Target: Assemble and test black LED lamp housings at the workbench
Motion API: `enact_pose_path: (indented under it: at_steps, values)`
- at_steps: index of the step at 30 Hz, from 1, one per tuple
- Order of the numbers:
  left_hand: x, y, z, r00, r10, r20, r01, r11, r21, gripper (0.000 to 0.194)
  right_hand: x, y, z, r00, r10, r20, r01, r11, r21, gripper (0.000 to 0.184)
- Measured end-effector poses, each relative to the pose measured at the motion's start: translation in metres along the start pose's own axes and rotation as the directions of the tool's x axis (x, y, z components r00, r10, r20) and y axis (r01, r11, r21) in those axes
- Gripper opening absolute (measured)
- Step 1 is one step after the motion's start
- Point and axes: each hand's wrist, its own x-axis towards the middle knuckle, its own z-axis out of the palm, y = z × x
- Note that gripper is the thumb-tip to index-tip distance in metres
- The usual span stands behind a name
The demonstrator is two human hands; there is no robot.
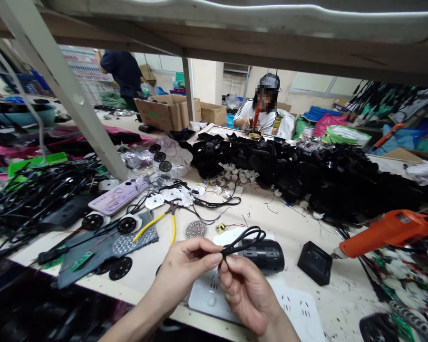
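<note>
My left hand and my right hand meet low in the middle of the view, both pinched on a thin black cable that loops up and to the right. Just behind the loop lies a black cylindrical housing on its side. Under my hands sits a white power strip near the table's front edge.
Yellow-handled pliers, a phone in a pink case, black discs and tangled cables lie left. An orange hot-glue gun and a small black square box sit right. A heap of black parts fills the middle; a seated person works beyond.
</note>
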Motion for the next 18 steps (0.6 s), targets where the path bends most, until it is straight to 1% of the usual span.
enact_pose_path:
  at_steps: [1, 2, 3, 4, 5, 6, 7, 8, 9, 10, 11, 12, 13, 14, 15, 16, 17, 18]
  values:
    - [0.0, -0.001, -0.001, 1.0, -0.001, 0.006, 0.001, 1.0, 0.001, 0.012, 0.0, 0.001, -0.001, 1.0, -0.022, 0.013, 0.023, 0.997, -0.074, 0.03]
    - [0.0, -0.001, -0.001, 1.0, -0.007, 0.013, 0.007, 1.0, 0.002, 0.011, 0.0, 0.001, -0.002, 0.998, -0.061, 0.034, 0.066, 0.978, -0.197, 0.03]
    - [0.0, -0.002, -0.001, 1.0, -0.019, 0.01, 0.019, 1.0, 0.005, 0.01, 0.0, 0.002, -0.004, 0.986, -0.157, 0.062, 0.169, 0.907, -0.386, 0.029]
    - [0.0, -0.003, -0.001, 0.999, -0.036, 0.001, 0.036, 0.999, 0.016, 0.009, 0.0, 0.003, -0.006, 0.948, -0.295, 0.118, 0.306, 0.746, -0.591, 0.028]
    - [0.0, -0.003, 0.0, 0.998, -0.057, -0.013, 0.057, 0.998, 0.034, 0.008, 0.0, 0.003, -0.008, 0.878, -0.432, 0.206, 0.427, 0.511, -0.746, 0.027]
    - [0.0, -0.002, 0.001, 0.997, -0.075, -0.032, 0.077, 0.995, 0.057, 0.008, 0.001, 0.003, -0.011, 0.763, -0.556, 0.331, 0.515, 0.212, -0.83, 0.024]
    - [0.001, -0.001, 0.002, 0.995, -0.089, -0.051, 0.093, 0.993, 0.077, 0.008, 0.002, 0.002, -0.013, 0.615, -0.632, 0.471, 0.549, -0.085, -0.832, 0.021]
    - [0.001, 0.0, 0.004, 0.993, -0.101, -0.066, 0.107, 0.99, 0.087, 0.01, 0.004, 0.001, -0.015, 0.47, -0.654, 0.592, 0.538, -0.319, -0.78, 0.018]
    - [0.002, 0.001, 0.007, 0.991, -0.113, -0.068, 0.118, 0.99, 0.078, 0.013, 0.006, -0.001, -0.017, 0.355, -0.644, 0.677, 0.513, -0.471, -0.718, 0.015]
    - [0.004, 0.003, 0.009, 0.99, -0.126, -0.065, 0.129, 0.991, 0.045, 0.017, 0.008, -0.003, -0.018, 0.279, -0.619, 0.735, 0.492, -0.565, -0.663, 0.014]
    - [0.005, 0.003, 0.01, 0.988, -0.146, -0.059, 0.145, 0.989, -0.007, 0.022, 0.011, -0.005, -0.019, 0.223, -0.589, 0.777, 0.466, -0.636, -0.615, 0.016]
    - [0.007, 0.004, 0.012, 0.985, -0.167, -0.047, 0.164, 0.984, -0.067, 0.027, 0.013, -0.008, -0.019, 0.196, -0.574, 0.795, 0.451, -0.667, -0.593, 0.018]
    - [0.009, 0.004, 0.012, 0.982, -0.187, -0.031, 0.182, 0.975, -0.124, 0.03, 0.015, -0.009, -0.018, 0.189, -0.579, 0.793, 0.445, -0.669, -0.595, 0.019]
    - [0.011, 0.004, 0.012, 0.979, -0.202, -0.016, 0.197, 0.965, -0.172, 0.032, 0.015, -0.011, -0.017, 0.191, -0.596, 0.78, 0.441, -0.658, -0.611, 0.019]
    - [0.013, 0.003, 0.012, 0.978, -0.21, -0.006, 0.204, 0.957, -0.208, 0.033, 0.015, -0.012, -0.014, 0.231, -0.641, 0.732, 0.467, -0.587, -0.661, 0.02]
    - [0.014, 0.002, 0.011, 0.978, -0.208, 0.0, 0.203, 0.953, -0.226, 0.033, 0.015, -0.012, -0.012, 0.329, -0.7, 0.634, 0.526, -0.422, -0.738, 0.021]
    - [0.014, 0.0, 0.01, 0.981, -0.195, 0.001, 0.19, 0.955, -0.228, 0.032, 0.014, -0.012, -0.009, 0.486, -0.73, 0.481, 0.579, -0.143, -0.803, 0.023]
    - [0.014, -0.001, 0.008, 0.985, -0.173, -0.001, 0.169, 0.961, -0.217, 0.031, 0.012, -0.011, -0.007, 0.676, -0.674, 0.297, 0.57, 0.224, -0.791, 0.024]
